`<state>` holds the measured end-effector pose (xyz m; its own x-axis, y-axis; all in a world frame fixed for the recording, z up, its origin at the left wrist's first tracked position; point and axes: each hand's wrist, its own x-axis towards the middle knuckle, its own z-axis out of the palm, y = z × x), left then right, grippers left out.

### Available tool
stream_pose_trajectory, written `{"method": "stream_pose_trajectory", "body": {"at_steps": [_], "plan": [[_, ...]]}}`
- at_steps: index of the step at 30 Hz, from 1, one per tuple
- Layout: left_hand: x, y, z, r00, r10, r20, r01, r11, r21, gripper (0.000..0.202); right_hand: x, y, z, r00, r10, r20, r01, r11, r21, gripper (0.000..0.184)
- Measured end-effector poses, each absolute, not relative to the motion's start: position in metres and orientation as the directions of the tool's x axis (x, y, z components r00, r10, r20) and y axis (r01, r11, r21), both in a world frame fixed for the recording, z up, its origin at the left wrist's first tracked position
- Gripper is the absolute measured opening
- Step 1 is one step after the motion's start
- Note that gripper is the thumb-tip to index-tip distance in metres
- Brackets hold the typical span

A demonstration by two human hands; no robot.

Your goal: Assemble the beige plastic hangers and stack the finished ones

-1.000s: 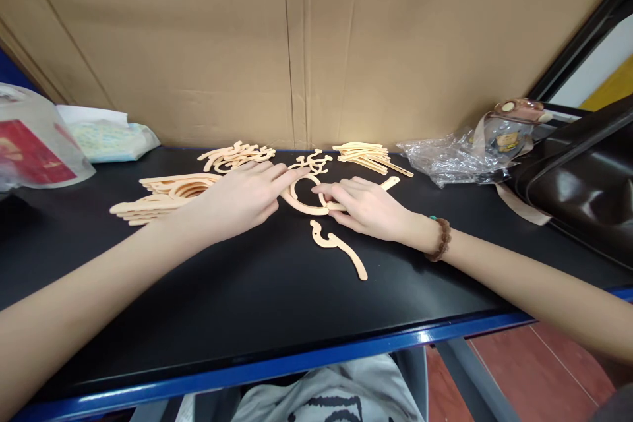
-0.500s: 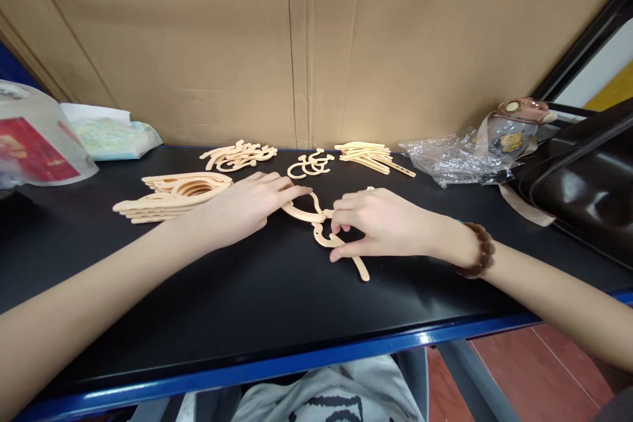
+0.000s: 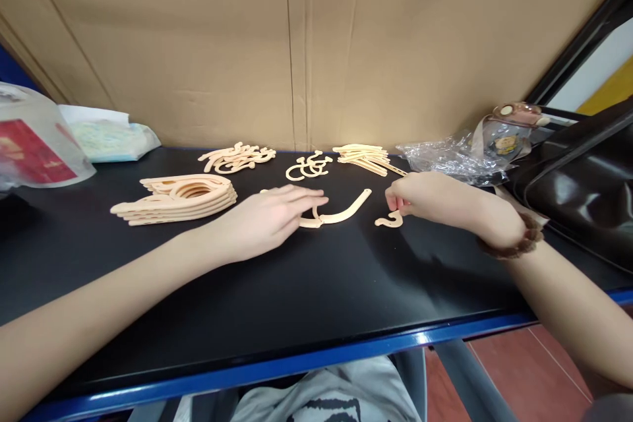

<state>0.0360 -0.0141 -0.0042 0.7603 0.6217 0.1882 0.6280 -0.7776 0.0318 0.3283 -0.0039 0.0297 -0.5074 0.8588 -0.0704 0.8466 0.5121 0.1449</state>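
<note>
On the black bench [image 3: 277, 290], a stack of flat wooden pieces [image 3: 178, 198] sits to the left. My left hand [image 3: 267, 217] lies flat with its fingers stretched out, pressing the near end of a curved strip [image 3: 346, 211] at mid-bench and gripping nothing. My right hand [image 3: 435, 198] pinches a small hook [image 3: 390, 220] just right of the strip's far end. I judge this a steady-and-fetch step. The next move calls for lining the hook up carefully with the strip.

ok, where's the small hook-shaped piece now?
Head view, right of centre: the hook-shaped piece sits at the fingertips of the right hand, apparently pinched, just right of the curved strip under the left hand.
</note>
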Motion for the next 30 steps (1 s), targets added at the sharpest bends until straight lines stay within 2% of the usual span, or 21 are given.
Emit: {"method": "stream_pose_trajectory", "body": {"at_steps": [2, 6, 8, 13, 17, 21, 23, 27, 30], "plan": [[0.043, -0.02, -0.006, 0.779, 0.605, 0.168, 0.588, -0.796, 0.14, 0.041, 0.333, 0.0, 0.033, -0.453, 0.889, -0.068, 0.875, 0.458, 0.156, 0.023], [0.051, -0.028, -0.004, 0.754, 0.629, 0.186, 0.59, -0.775, 0.228, 0.035, 0.337, 0.003, 0.044, -0.396, 0.897, -0.197, 0.915, 0.403, -0.006, 0.015], [0.051, -0.03, -0.002, 0.72, 0.666, 0.195, 0.634, -0.745, 0.206, 0.034, 0.339, 0.003, 0.047, -0.39, 0.889, -0.24, 0.92, 0.389, -0.053, 0.015], [0.053, -0.039, 0.003, 0.707, 0.678, 0.199, 0.682, -0.729, 0.061, 0.032, 0.341, 0.005, 0.044, -0.465, 0.839, -0.284, 0.885, 0.447, -0.129, 0.031], [0.067, -0.046, 0.003, 0.633, 0.74, 0.228, 0.748, -0.66, 0.065, 0.033, 0.335, 0.008, 0.036, -0.582, 0.767, -0.271, 0.813, 0.556, -0.172, 0.018], [0.088, -0.045, -0.002, 0.59, 0.777, 0.221, 0.766, -0.625, 0.15, 0.039, 0.327, 0.009, 0.029, -0.677, 0.714, -0.182, 0.736, 0.648, -0.195, 0.018], [0.096, -0.042, -0.007, 0.571, 0.794, 0.21, 0.765, -0.607, 0.216, 0.03, 0.322, 0.008, 0.027, -0.708, 0.697, -0.116, 0.703, 0.681, -0.202, 0.016], [0.1, -0.039, -0.017, 0.533, 0.834, 0.14, 0.731, -0.538, 0.421, 0.008, 0.315, 0.004, 0.029, -0.708, 0.706, -0.022, 0.693, 0.69, -0.209, 0.01], [0.096, -0.041, -0.018, 0.525, 0.844, 0.11, 0.691, -0.499, 0.524, 0.007, 0.314, 0.002, 0.034, -0.721, 0.693, -0.014, 0.661, 0.682, -0.313, 0.01]]}}
